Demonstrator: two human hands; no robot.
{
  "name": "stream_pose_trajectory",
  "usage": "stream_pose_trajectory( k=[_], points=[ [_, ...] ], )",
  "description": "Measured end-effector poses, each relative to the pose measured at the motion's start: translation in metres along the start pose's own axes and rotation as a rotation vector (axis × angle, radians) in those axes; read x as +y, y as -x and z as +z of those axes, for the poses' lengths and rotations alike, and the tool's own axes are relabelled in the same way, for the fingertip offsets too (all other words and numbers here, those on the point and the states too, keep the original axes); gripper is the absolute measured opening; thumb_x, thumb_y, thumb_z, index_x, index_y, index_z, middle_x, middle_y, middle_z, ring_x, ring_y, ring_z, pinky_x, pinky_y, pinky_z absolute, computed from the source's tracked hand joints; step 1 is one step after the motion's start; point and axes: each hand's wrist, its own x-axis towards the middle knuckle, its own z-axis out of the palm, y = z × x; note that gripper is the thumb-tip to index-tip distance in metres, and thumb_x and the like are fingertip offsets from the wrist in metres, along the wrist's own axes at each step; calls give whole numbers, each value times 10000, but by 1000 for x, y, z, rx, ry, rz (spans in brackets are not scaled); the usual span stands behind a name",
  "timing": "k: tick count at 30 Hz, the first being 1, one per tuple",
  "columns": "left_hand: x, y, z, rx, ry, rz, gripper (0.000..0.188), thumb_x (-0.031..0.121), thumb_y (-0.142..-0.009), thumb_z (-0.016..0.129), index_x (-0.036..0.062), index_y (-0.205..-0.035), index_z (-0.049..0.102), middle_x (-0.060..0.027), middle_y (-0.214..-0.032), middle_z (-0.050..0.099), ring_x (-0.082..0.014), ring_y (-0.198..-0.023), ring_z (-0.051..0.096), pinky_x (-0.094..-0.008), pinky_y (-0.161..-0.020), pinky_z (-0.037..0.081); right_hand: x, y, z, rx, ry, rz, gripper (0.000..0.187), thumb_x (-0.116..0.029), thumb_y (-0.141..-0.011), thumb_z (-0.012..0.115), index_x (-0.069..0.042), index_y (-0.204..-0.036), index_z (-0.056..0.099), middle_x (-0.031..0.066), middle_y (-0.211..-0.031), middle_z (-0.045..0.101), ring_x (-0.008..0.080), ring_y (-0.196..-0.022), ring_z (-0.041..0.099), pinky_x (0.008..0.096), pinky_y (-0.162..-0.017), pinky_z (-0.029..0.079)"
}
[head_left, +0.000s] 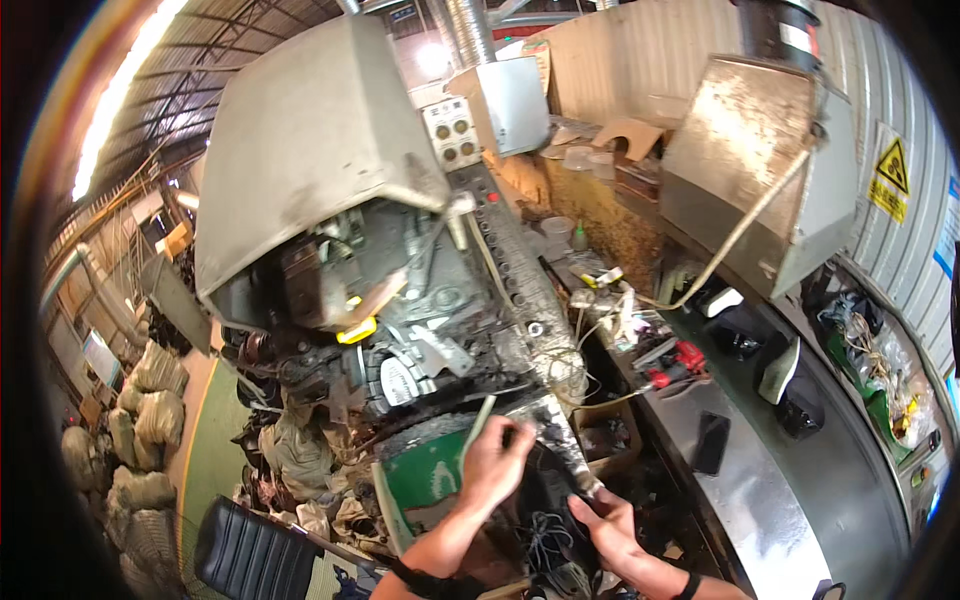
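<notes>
My left hand point(492, 466) is closed around a thin pale stick point(482, 415), whose upper end sticks out above the fingers. Just below and to the right of it is a black shoe point(548, 490) with loose grey laces, tilted over the lower middle. My right hand point(608, 528) grips the shoe's right side, thumb on top. The shoe's far part is dark, and its sole cannot be made out. A green-bottomed tray point(425, 470) lies under and left of my left hand.
Ahead stands a grimy machine point(400, 370) under a large grey hood point(310, 150). At right, a conveyor belt point(830, 450) carries black shoes and pale soles, beside a metal ledge with a phone point(711, 443) and a red tool point(680, 362). A black chair point(255, 550) stands lower left.
</notes>
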Motion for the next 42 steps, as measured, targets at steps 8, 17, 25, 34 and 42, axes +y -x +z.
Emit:
stream_pose_trajectory(
  k=[8, 17, 25, 34, 42],
  points=[
    [-79, 5, -130, 111, 1347, -434, 450, 403, -1014, 498, 29, -1243, 600, -104, -1207, 659, -239, -1087, 637, -374, -955, 502, 22, -78, 179, -200, -189, 134, 370, -229, -900, 754, 17, -1151, 637, 49, -946, 696, 144, -834, 640, 303, -762, 513],
    [-135, -50, -129, 313, 1448, -632, 355, 361, -1007, 593, 15, -1045, 661, -61, -979, 694, -191, -829, 662, -339, -770, 541, 64, -153, 245, -91, -307, 172, 358, -176, -907, 745, -49, -1210, 600, 26, -969, 680, 114, -768, 615, 282, -715, 533],
    [-173, -85, -117, 306, 1609, -671, 382, 331, -984, 638, -18, -1140, 645, -94, -1092, 695, -220, -934, 664, -373, -842, 532, 48, -172, 270, -49, -258, 216, 247, -186, -911, 741, -66, -1106, 649, -9, -870, 677, 86, -738, 599, 234, -682, 497],
    [-171, -84, -105, 463, 1503, -650, 280, 287, -999, 624, 8, -991, 608, -84, -985, 685, -201, -868, 652, -368, -795, 530, 70, -193, 251, -105, -259, 264, 280, -226, -938, 710, -55, -1144, 628, -2, -925, 689, 82, -766, 635, 238, -678, 524],
    [-185, -86, -93, 564, 1348, -576, 278, 303, -1000, 628, 70, -858, 575, 7, -795, 594, -114, -713, 554, -282, -650, 445, 85, -206, 248, -114, -221, 229, 196, -237, -948, 697, -97, -1075, 648, -31, -844, 683, 59, -678, 611, 209, -625, 497]
  ],
)
